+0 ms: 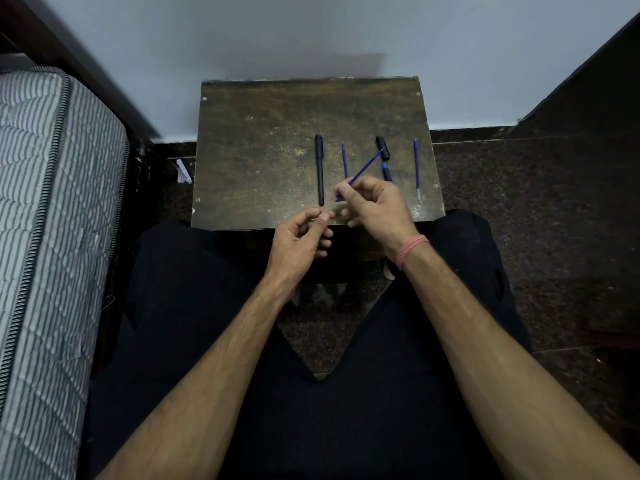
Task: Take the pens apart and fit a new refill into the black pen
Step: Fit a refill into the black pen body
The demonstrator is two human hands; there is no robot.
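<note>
A capped black pen [319, 169] lies upright on the small dark wooden table [256, 161]. Right of it lies a blue refill [344, 160], then a black cap [383, 147] with a short dark pen piece [387, 172] below it, and another blue refill [417, 168] at the far right. My right hand [375, 206] pinches a blue refill [367, 167] that points up and to the right, over the table's front. My left hand [304, 237] hovers at the front edge with thumb and fingertips pinched together; whether something small is between them is hidden.
The table stands against a pale wall [311, 36]. A striped mattress [45, 220] runs along the left. Dark speckled floor [540, 209] surrounds the table, and my legs in black trousers [194, 323] straddle its front edge.
</note>
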